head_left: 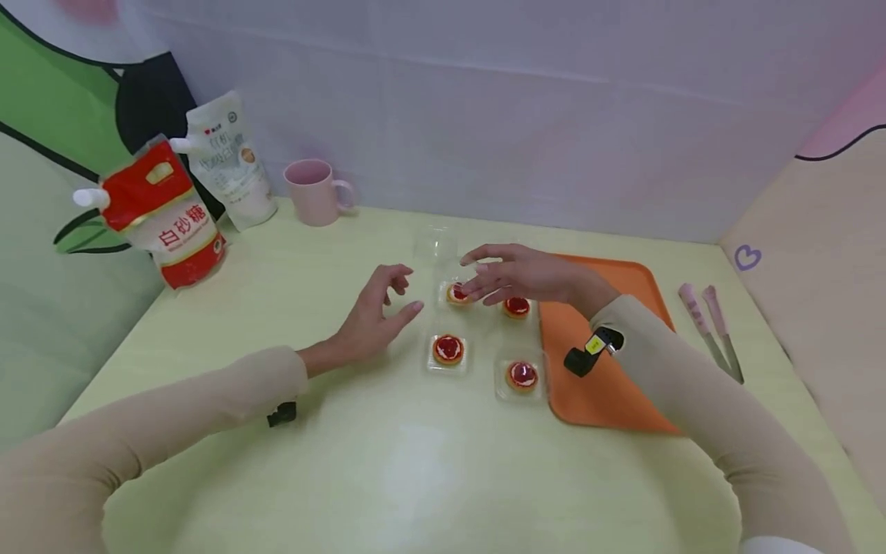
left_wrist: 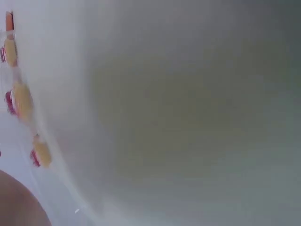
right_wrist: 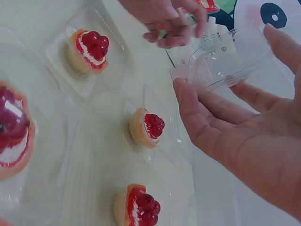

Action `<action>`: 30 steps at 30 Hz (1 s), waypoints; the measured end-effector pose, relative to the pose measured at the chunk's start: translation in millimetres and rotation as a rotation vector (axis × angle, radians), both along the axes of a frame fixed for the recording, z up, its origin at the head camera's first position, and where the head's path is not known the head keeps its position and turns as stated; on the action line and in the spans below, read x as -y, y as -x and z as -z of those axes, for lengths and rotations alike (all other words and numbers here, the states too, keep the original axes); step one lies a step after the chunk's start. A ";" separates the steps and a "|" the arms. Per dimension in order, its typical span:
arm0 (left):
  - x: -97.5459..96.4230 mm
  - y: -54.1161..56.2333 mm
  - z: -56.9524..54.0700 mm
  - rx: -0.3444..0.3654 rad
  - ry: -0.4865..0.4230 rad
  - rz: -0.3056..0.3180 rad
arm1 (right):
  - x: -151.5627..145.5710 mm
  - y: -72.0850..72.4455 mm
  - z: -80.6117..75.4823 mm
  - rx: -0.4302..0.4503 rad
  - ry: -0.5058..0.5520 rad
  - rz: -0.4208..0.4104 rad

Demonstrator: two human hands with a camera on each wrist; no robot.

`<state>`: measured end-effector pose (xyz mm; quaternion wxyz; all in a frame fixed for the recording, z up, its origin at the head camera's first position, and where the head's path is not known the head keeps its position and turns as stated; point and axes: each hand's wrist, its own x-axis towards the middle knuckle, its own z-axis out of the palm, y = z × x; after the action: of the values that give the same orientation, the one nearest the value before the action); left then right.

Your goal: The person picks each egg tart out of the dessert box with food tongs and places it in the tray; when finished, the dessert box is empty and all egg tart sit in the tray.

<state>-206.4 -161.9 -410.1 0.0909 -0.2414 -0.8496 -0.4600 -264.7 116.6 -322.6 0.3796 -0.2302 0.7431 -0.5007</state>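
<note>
Several small tarts with glossy red fruit topping stand on the table in clear plastic boxes. My right hand (head_left: 519,273) reaches over the back pair, its fingertips overlapping the back-left tart (head_left: 455,292). In the right wrist view, a clear plastic lid (right_wrist: 230,56) shows between its spread thumb and fingers; in the head view that lid lies just beyond the fingertips. My left hand (head_left: 377,312) hovers left of the tarts, thumb out and fingers loosely bent, holding nothing. Nearest to it is the front-left tart (head_left: 447,349). The front-right tart (head_left: 522,376) stands beside the tray.
An orange tray (head_left: 588,385) lies under my right forearm. Two pink-handled utensils (head_left: 713,331) lie to its right. A pink mug (head_left: 311,192), a white spouted pouch (head_left: 231,165) and a red-and-white sugar pouch (head_left: 166,215) stand at the back left, near the wall.
</note>
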 end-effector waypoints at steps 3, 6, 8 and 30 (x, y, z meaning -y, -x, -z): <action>-2.0 10.1 -13.7 -0.204 0.102 -0.005 | 3.2 2.1 -0.5 0.073 0.071 -0.001; -5.7 18.3 -25.7 -0.352 0.188 0.005 | 7.5 2.8 -0.8 0.117 0.097 -0.001; -8.2 21.5 -31.1 -0.408 0.221 0.023 | 10.7 2.7 -0.9 0.142 0.111 0.005; 3.4 42.4 -60.6 -0.216 0.168 0.001 | 43.0 15.6 -11.2 -0.089 0.069 0.093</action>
<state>-248.8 -165.3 -349.5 0.1609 -0.2970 -0.8703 -0.3586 -280.4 73.6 -311.4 0.3142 -0.2305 0.7515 -0.5323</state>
